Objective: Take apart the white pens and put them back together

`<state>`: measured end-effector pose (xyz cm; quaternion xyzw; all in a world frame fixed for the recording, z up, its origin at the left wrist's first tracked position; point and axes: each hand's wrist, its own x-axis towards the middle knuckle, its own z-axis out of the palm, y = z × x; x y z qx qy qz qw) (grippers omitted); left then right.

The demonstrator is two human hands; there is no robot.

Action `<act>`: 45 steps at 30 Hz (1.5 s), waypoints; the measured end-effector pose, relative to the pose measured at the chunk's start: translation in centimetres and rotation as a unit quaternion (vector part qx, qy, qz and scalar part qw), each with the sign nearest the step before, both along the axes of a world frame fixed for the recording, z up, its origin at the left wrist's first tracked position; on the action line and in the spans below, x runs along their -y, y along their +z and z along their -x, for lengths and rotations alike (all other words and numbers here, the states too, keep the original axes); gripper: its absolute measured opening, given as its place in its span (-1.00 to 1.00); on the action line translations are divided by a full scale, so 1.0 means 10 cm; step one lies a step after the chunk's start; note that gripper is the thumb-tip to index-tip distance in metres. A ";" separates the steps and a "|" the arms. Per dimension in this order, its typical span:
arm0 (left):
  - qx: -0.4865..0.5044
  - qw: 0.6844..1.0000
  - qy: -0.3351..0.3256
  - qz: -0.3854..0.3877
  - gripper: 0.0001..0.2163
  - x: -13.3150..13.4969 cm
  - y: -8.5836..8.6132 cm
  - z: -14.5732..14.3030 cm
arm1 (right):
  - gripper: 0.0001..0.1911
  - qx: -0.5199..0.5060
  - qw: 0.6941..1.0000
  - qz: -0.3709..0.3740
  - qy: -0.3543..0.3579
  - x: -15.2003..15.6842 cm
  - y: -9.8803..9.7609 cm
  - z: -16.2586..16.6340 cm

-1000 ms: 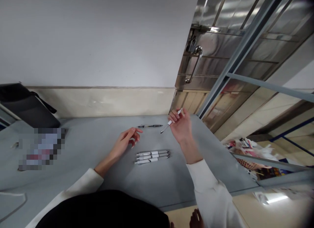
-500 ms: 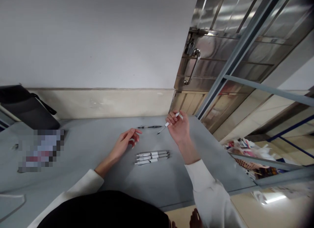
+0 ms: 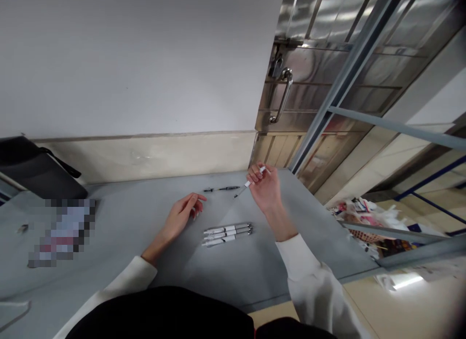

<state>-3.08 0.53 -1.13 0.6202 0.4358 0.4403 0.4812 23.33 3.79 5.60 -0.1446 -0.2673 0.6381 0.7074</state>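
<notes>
My right hand [image 3: 266,188] is closed around a slim white pen [image 3: 247,184], raised over the far right part of the grey table [image 3: 291,271]. Its dark tip points down and to the left, and its other end shows between thumb and fingers. My left hand [image 3: 182,210] hovers at or just over the tabletop, fingers loosely bent and apart, with nothing visible in them. Just beyond its fingertips lies a dark pen [image 3: 229,188]. Nearer my body, several white pens [image 3: 227,234] lie side by side between my two forearms.
At the left stand a black case [image 3: 43,166] with a strap and a blurred-out flat item [image 3: 63,232]. A wall [image 3: 145,154] borders the table's far side. To the right are a metal frame post [image 3: 327,110], a steel door [image 3: 309,76] and a shelf with bags [image 3: 367,220].
The view has shifted slightly. My right hand keeps its grip on the white pen, and my left hand stays near the dark pen. The row of pens lies as before.
</notes>
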 end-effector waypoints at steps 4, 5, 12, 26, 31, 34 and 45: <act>-0.024 1.000 0.003 -0.004 -0.56 0.02 -0.01 0.02 | -0.83 -0.008 1.000 0.010 -0.002 -0.02 -0.01 -0.03; -0.028 1.000 0.002 -0.004 -0.56 0.02 -0.01 0.01 | -0.83 -0.006 1.000 0.011 0.000 -0.02 -0.02 -0.03; -0.027 1.000 -0.010 -0.003 -0.57 0.07 0.01 -0.03 | -0.79 -0.005 1.000 0.014 -0.023 -0.03 -0.03 -0.07; -0.045 0.999 -0.007 -0.021 -0.59 0.05 0.01 -0.02 | -0.80 0.015 0.999 0.018 -0.035 -0.03 -0.06 -0.07; -0.045 0.999 -0.005 -0.020 -0.59 0.06 0.02 -0.04 | -0.76 0.055 0.996 -0.001 -0.075 0.02 -0.01 -0.05; -0.040 0.999 -0.008 -0.018 -0.60 0.06 0.02 -0.05 | -0.78 0.056 0.997 -0.006 -0.061 0.04 0.00 -0.01; -0.014 0.999 -0.001 -0.051 -0.68 0.10 0.10 -0.09 | -0.85 0.397 0.909 -0.117 -0.042 0.00 -0.20 0.17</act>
